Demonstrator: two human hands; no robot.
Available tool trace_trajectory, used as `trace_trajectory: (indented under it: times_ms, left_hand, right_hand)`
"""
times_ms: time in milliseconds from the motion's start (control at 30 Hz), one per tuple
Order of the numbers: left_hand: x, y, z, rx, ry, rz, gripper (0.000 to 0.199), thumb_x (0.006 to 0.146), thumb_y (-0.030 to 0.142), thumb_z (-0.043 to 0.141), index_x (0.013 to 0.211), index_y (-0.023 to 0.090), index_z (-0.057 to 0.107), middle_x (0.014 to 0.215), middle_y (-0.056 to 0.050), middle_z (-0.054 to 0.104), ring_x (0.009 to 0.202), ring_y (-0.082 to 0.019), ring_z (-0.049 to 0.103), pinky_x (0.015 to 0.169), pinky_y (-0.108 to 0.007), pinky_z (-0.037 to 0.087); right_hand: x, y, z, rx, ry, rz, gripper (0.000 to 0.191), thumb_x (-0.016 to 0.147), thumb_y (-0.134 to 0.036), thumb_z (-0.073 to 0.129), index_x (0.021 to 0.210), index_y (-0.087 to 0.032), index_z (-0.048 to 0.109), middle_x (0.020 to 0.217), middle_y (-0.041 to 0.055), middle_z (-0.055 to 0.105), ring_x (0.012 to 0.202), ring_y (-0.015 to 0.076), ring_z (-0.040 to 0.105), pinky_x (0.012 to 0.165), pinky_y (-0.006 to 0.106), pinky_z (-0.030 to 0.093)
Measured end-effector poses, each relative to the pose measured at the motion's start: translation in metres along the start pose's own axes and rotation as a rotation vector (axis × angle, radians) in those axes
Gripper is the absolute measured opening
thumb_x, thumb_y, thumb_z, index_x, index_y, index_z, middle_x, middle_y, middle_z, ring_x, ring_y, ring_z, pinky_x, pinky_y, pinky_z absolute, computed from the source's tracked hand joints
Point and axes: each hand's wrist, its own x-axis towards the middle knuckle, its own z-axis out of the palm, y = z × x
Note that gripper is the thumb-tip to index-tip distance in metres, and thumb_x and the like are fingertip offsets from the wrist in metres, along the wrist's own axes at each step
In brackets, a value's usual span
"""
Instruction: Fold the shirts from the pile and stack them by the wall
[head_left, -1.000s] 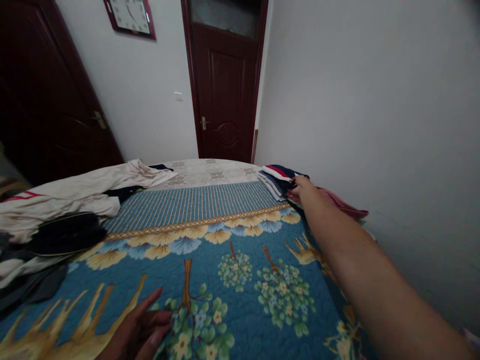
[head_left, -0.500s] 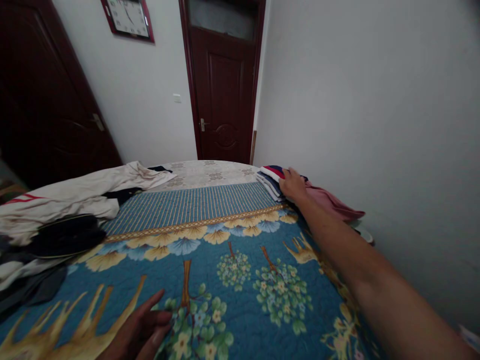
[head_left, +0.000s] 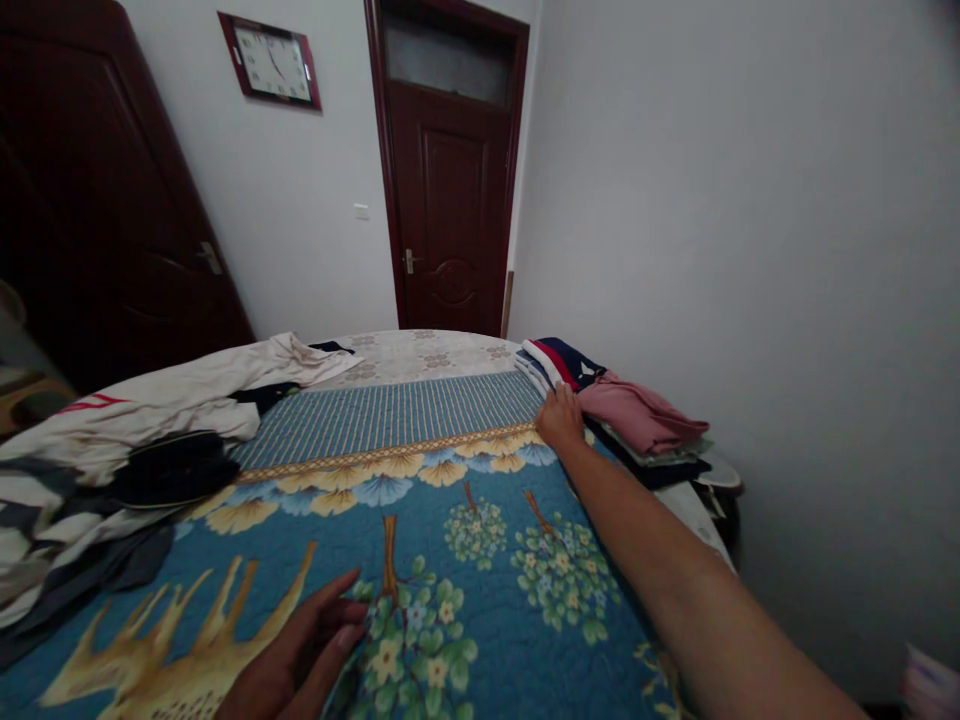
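My right hand (head_left: 561, 412) is at the near edge of a stack of folded clothes, its fingertips touching the side. The top garment is a folded navy, red and white shirt (head_left: 564, 362), with light and grey folded layers under it. Just right of the hand is a folded pink garment (head_left: 637, 412), lying on green and dark folded clothes. My left hand (head_left: 304, 655) hovers over or rests on the blue patterned bedspread (head_left: 495, 610), fingers loosely bent and thumb apart, nothing in it.
Rumpled clothes lie at the left: a white garment (head_left: 180, 385), a black garment (head_left: 176, 468) and a dark grey one (head_left: 105, 575). A pale patterned cloth (head_left: 427, 350) covers the table's far end. Behind are a wall, a clock (head_left: 271, 65) and a brown door (head_left: 454, 200).
My right hand has slid from the top of the folded shirt back toward me, to the stack's near edge. The view has shifted slightly. My left hand keeps its loose pose.
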Motion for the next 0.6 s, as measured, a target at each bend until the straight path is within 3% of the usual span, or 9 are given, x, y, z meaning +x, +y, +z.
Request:
trace_trajectory:
  times_ms: [133,267,467,600]
  left_hand:
    - [-0.003,0.022,0.0,0.0,-0.04,0.042,0.064,0.072,0.073,0.079,0.123,0.034,0.081,0.112,-0.009,0.084,0.114,-0.039,0.078,0.106,-0.052,0.061]
    - [-0.004,0.034,-0.002,-0.02,-0.076,0.069,0.067,0.072,0.076,0.077,0.121,0.03,0.082,0.114,-0.01,0.084,0.114,-0.039,0.078,0.106,-0.052,0.061]
    - [-0.002,0.032,-0.002,-0.088,-0.126,0.1,0.074,0.076,0.077,0.075,0.126,0.023,0.077,0.121,-0.013,0.083,0.114,-0.035,0.078,0.1,-0.047,0.064]
    - [0.006,0.024,-0.006,-0.097,-0.087,0.152,0.073,0.077,0.075,0.074,0.126,0.021,0.076,0.126,-0.015,0.08,0.1,-0.032,0.081,0.09,-0.045,0.067]
  right_hand:
    - [-0.028,-0.009,-0.011,0.063,-0.161,-0.002,0.056,0.103,-0.028,0.041,0.149,-0.001,0.06,0.161,0.0269,0.052,0.157,0.0352,0.035,0.13,0.047,0.023]
    - [-0.052,-0.015,-0.023,0.056,-0.195,0.065,0.059,0.107,-0.034,0.036,0.151,-0.004,0.059,0.164,0.0263,0.05,0.154,0.037,0.042,0.128,0.052,0.026]
    - [-0.087,-0.029,-0.036,0.096,-0.222,0.103,0.06,0.106,-0.041,0.042,0.155,-0.007,0.057,0.168,0.026,0.045,0.158,0.0384,0.035,0.129,0.055,0.021]
    - [-0.113,-0.035,-0.042,0.375,-0.163,0.121,0.054,0.101,-0.037,0.055,0.148,-0.011,0.061,0.168,0.0262,0.045,0.16,0.0402,0.031,0.131,0.061,0.012]
